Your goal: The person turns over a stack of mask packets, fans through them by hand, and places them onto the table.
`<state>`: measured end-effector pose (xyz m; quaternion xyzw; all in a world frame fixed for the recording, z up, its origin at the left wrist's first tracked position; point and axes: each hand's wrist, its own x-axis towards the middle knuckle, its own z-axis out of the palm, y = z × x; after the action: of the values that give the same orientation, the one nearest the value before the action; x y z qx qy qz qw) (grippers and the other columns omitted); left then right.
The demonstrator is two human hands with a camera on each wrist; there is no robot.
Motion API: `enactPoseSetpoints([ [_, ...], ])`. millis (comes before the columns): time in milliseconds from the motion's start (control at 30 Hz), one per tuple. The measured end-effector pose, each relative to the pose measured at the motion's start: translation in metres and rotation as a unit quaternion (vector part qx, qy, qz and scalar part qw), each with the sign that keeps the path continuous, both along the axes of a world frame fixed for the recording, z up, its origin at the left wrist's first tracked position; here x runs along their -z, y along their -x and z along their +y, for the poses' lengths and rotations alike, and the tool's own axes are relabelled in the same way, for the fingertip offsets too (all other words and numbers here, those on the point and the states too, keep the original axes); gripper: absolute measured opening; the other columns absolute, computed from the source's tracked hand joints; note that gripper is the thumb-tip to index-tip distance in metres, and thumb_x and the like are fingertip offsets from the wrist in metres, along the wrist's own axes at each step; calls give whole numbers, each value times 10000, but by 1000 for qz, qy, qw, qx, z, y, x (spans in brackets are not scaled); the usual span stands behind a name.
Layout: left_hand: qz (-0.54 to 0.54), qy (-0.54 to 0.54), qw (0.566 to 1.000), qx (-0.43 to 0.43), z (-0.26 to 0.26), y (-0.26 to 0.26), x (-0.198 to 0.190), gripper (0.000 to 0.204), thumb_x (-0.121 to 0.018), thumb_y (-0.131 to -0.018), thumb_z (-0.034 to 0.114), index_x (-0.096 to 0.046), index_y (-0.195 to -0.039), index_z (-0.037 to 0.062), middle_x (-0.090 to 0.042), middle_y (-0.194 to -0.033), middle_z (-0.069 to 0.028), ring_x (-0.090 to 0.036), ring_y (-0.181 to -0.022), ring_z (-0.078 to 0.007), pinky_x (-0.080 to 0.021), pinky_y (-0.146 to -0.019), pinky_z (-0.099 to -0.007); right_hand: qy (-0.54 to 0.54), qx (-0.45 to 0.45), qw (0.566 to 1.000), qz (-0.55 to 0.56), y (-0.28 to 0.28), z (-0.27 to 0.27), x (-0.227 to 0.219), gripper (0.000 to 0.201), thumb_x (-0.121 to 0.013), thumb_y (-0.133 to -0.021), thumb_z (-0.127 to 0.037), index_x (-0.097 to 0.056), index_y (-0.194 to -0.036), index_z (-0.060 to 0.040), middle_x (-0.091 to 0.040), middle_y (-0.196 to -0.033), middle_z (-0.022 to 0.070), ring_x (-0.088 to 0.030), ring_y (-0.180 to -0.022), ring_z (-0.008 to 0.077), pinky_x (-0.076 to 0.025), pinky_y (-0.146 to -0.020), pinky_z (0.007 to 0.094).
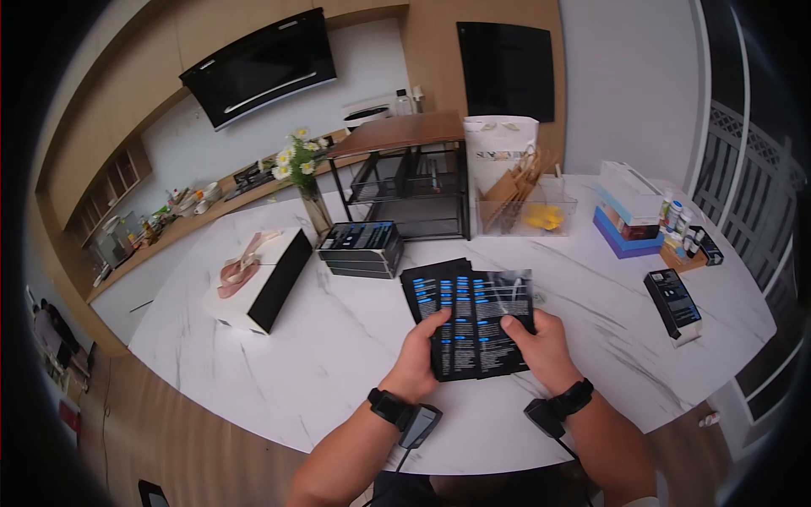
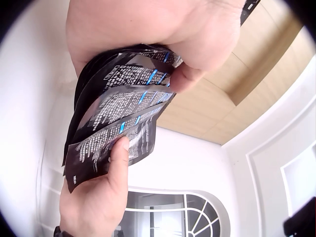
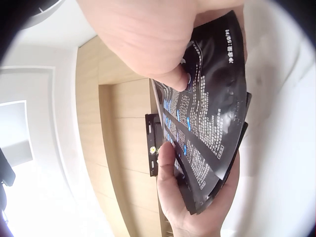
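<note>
Several flat black sachets with blue and white print (image 1: 498, 338) are fanned out above the table, held between both hands. My left hand (image 1: 416, 359) grips their left side, thumb on the printed face. On the right side my right hand (image 1: 547, 348) pinches the sachets, its thumb also on top. The left wrist view shows the sachets (image 2: 118, 108) overlapping in layers, with the left hand (image 2: 163, 29) at one end and the right hand (image 2: 96, 202) at the other. In the right wrist view the sachets (image 3: 207, 103) bend slightly; fingers beneath them are mostly hidden.
On the marble table (image 1: 363, 406) stand a white box with a pink ribbon (image 1: 262, 279), stacked black boxes (image 1: 361, 249), a wire rack (image 1: 405, 182) and a clear bin (image 1: 525, 218). At right are a purple box (image 1: 627, 235) and a small black box (image 1: 673, 302).
</note>
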<state>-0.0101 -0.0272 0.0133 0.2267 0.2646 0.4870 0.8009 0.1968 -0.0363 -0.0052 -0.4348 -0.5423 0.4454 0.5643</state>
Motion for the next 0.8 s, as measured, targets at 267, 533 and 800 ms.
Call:
enactPoseSetpoints([
  [267,46,-7,998,-50,3,0,3,293,-574,-1039,225,-601,-1243,17,-709,-1148,-114,-722,-996,-245,-613,-874,-408,-23,85,994,-58,-15,10,1,212,-678,-988,-151,-676,-1047,53,-718,-920,40,-613,-799,90,-527,-754,275],
  [533,69,-29,994,-82,2,1,-4,299,-591,-1034,207,-595,-1259,10,-704,-1182,-132,-721,-1033,-273,-615,-892,-433,-5,63,986,152,-26,5,-26,295,-693,-993,-174,-580,-1201,3,-686,-1112,55,-639,-969,105,-531,-885,272],
  [800,96,-58,993,-27,-7,-8,-5,372,-623,-1033,300,-597,-1279,22,-697,-1195,-104,-705,-1040,-217,-589,-893,-370,80,-167,977,105,-2,-9,-15,293,-675,-991,-114,-615,-1246,16,-684,-1181,44,-639,-1031,118,-520,-934,280],
])
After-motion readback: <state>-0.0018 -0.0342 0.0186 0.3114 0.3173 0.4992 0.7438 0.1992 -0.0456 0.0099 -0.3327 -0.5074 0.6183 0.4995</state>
